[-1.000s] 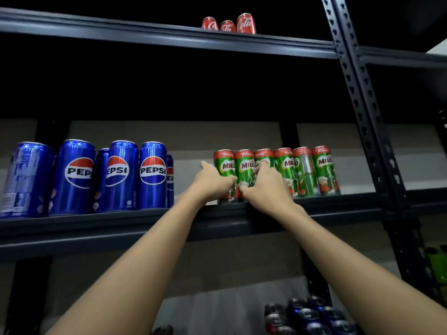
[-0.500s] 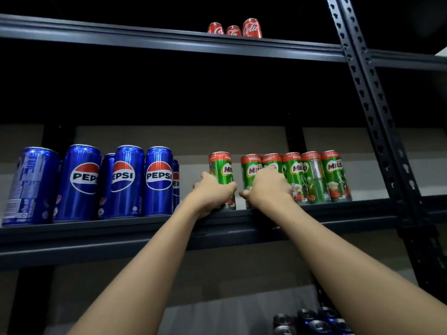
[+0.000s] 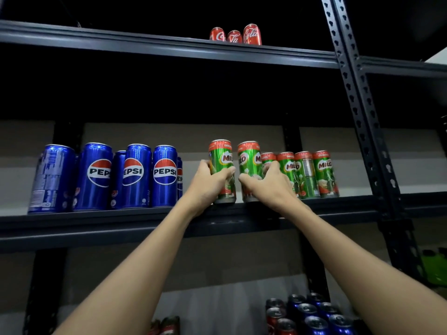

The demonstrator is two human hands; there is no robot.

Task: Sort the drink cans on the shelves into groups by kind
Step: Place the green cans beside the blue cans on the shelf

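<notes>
In the head view, the left hand (image 3: 208,183) gripped one Milo can (image 3: 222,170), with the thumb on the right side of the can and the other fingers curled round its left side. The right hand (image 3: 271,187) gripped a second Milo can (image 3: 250,169), with the thumb across the front low on the can and the fingers wrapped round behind it. Both cans were upright, just beside each other, at the front edge of the middle shelf (image 3: 121,221). I could not tell if their bottoms touched the shelf.

Behind the right hand, four more Milo cans (image 3: 307,174) stood in a row on the same shelf, close together. To the left on this shelf, well apart from the held cans, stood a group of blue Pepsi cans (image 3: 135,175).

On the top shelf (image 3: 145,44) three red Coca-Cola cans (image 3: 235,36) stood together. At the bottom of the view, the tops of mixed cans (image 3: 312,317), blue and red, were visible below. A dark upright post (image 3: 358,117) with holes rose on the right.
</notes>
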